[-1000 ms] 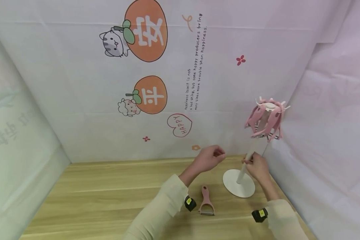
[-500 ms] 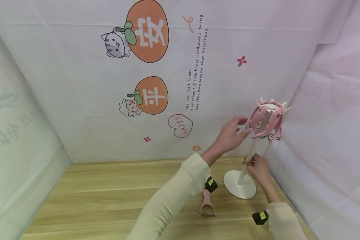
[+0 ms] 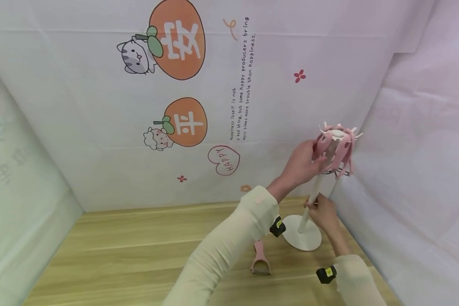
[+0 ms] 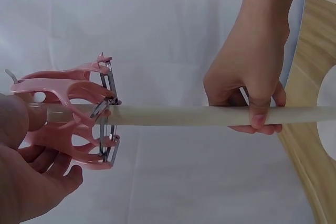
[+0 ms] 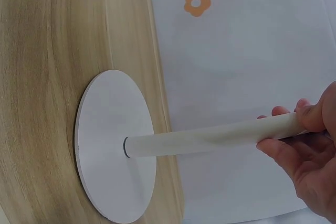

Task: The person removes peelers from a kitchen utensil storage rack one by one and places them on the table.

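Pinching a hanging pink peeler (image 3: 322, 145) between thumb and fingers of the left hand (image 3: 301, 162), above the right hand (image 3: 324, 211). Gripping the white pole (image 5: 210, 139) in the curled right hand, above the round base (image 5: 105, 150). With a loose peeler (image 3: 260, 253) on the counter (image 3: 137, 255), nearer the body than either hand.

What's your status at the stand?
Left hand grips a hanging pink Y-shaped peeler. Right hand holds the round white pole. Another pink peeler lies on wood-grain table. No obstruction seen.
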Action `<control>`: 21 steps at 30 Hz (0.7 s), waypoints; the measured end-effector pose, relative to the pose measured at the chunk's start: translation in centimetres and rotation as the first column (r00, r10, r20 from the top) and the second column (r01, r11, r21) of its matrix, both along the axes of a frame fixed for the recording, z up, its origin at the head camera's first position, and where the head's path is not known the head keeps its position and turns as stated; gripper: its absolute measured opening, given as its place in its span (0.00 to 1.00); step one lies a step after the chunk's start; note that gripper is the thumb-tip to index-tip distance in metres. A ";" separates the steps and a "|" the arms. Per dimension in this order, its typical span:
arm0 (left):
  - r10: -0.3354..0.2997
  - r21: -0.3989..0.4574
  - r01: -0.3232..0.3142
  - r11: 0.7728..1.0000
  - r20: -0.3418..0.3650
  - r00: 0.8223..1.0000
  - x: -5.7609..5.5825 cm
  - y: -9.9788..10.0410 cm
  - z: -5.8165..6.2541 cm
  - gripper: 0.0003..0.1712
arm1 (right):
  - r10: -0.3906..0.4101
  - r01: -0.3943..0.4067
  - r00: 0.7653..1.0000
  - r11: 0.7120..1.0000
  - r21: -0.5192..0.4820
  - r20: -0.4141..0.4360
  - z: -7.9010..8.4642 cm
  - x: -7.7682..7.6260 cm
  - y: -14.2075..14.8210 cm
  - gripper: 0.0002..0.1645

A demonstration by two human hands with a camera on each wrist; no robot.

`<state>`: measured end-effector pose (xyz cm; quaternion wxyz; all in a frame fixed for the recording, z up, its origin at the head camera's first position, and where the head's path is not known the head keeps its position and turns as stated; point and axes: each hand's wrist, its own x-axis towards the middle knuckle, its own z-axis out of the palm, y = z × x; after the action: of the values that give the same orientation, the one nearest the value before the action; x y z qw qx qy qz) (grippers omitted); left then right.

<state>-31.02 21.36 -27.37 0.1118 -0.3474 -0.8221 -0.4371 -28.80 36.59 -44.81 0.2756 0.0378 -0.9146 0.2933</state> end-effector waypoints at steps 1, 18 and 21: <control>0.013 -0.006 -0.014 1.000 -0.002 1.000 0.1 0.0 0.1 0.20 | -0.001 0.001 1.000 1.000 -0.004 0.003 0.0 0.0 0.0 0.06; 0.043 0.007 -0.042 0.999 -0.033 0.999 0.9 -0.9 1.3 0.18 | -0.005 0.006 0.999 1.000 -0.022 0.044 -0.2 0.3 0.1 0.03; 0.039 0.033 -0.038 0.999 -0.028 0.999 1.2 -1.3 1.6 0.19 | -0.003 0.004 0.999 1.000 -0.011 0.046 -0.2 0.3 0.1 0.04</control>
<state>-29.81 20.07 -25.75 0.1376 -0.3361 -0.8197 -0.4430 -28.54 36.73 -45.03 0.2552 0.0279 -0.9192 0.2986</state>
